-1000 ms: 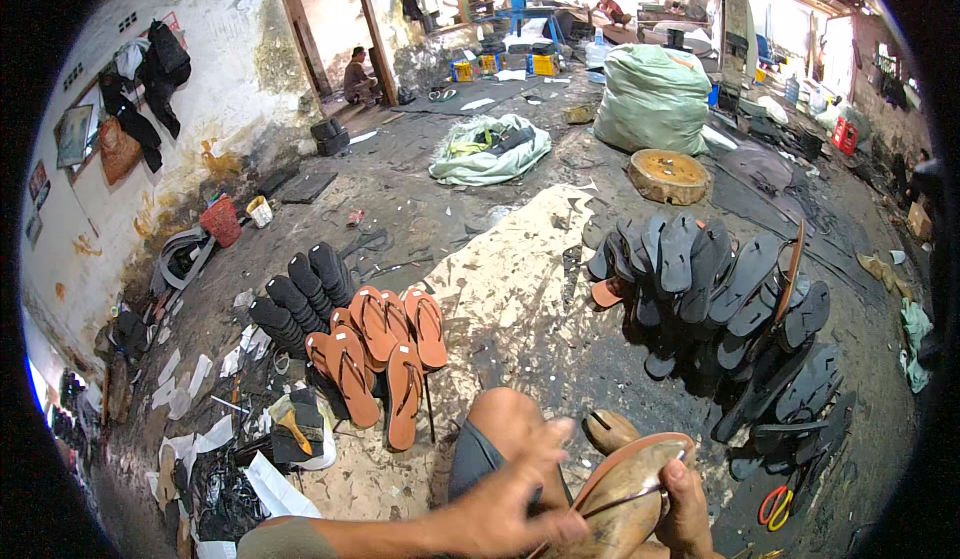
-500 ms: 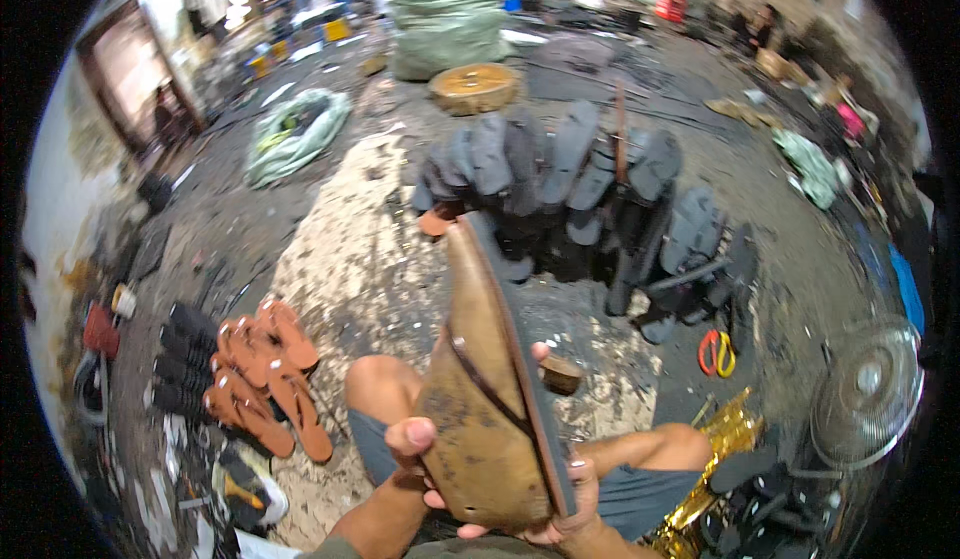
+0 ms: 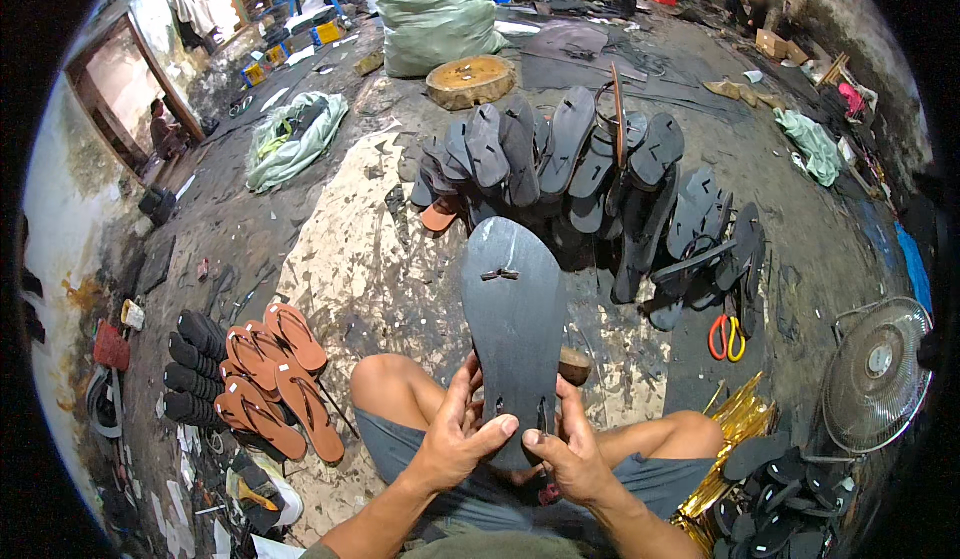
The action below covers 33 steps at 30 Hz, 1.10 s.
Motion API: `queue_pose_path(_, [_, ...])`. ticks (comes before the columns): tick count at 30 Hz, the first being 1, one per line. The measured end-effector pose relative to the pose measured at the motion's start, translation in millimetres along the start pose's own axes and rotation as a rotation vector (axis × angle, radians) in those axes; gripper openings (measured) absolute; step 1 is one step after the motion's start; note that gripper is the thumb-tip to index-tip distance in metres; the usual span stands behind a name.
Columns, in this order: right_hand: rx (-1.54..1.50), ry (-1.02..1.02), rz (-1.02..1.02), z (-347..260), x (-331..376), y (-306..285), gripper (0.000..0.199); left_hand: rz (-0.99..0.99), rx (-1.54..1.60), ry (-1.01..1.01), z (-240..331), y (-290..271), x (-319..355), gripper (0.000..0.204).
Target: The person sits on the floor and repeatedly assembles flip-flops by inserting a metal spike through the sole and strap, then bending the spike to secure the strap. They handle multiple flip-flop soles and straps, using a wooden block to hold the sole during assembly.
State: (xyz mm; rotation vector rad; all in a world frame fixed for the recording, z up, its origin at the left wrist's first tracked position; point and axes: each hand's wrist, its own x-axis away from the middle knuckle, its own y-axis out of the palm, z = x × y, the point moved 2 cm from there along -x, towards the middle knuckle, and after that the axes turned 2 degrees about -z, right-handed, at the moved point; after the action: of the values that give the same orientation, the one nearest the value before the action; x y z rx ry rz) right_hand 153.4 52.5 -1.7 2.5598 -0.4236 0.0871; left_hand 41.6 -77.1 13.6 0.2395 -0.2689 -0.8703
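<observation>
I hold a black sandal sole [image 3: 513,299] upright before my lap, its underside toward me. Dark strap ends stick out of one hole near the toe and two holes nearer the heel. My left hand [image 3: 462,429] grips its lower left edge, the thumb pressed on the face. On the lower right edge, my right hand [image 3: 573,444] grips it likewise. Whatever is behind the sole is hidden, including the brown shoe last seen earlier. A small dark red piece shows under the heel, too small to name. A small wooden block [image 3: 574,365] is partly hidden by my right hand.
Black sandals [image 3: 570,144] stand in a curved row ahead. Brown sandals [image 3: 285,379] lie stacked at left. Red-and-yellow-handled scissors [image 3: 727,339], gold foil [image 3: 735,429], more black sandals [image 3: 780,509] and a fan [image 3: 878,374] are at right. A round wooden block [image 3: 471,81] and large sack [image 3: 438,24] stand farther off.
The sandal with the brown shoe last has been turned over, so its black underside faces me instead of the last and strap. Both hands have shifted to the sole's lower edges.
</observation>
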Motion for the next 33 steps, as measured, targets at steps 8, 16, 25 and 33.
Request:
queue_pose_path(8, [0.098, -0.226, 0.173, 12, -15, -1, 0.084, 0.217, -0.959, 0.451, 32, -3, 14, 0.042])
queue_pose_path(16, [0.098, -0.222, 0.139, 18, -12, 0, 0.087, 0.125, -0.063, 0.107, 23, -29, -17, 0.084])
queue_pose_path(25, [-0.36, 0.09, -0.056, 6, -8, 2, 0.077, -0.04, 0.036, 0.125, 2, -20, -14, 0.105])
queue_pose_path(33, [0.068, -0.219, 0.105, 23, -16, 8, 0.081, -0.165, -0.015, 0.135, 25, -15, -14, 0.105])
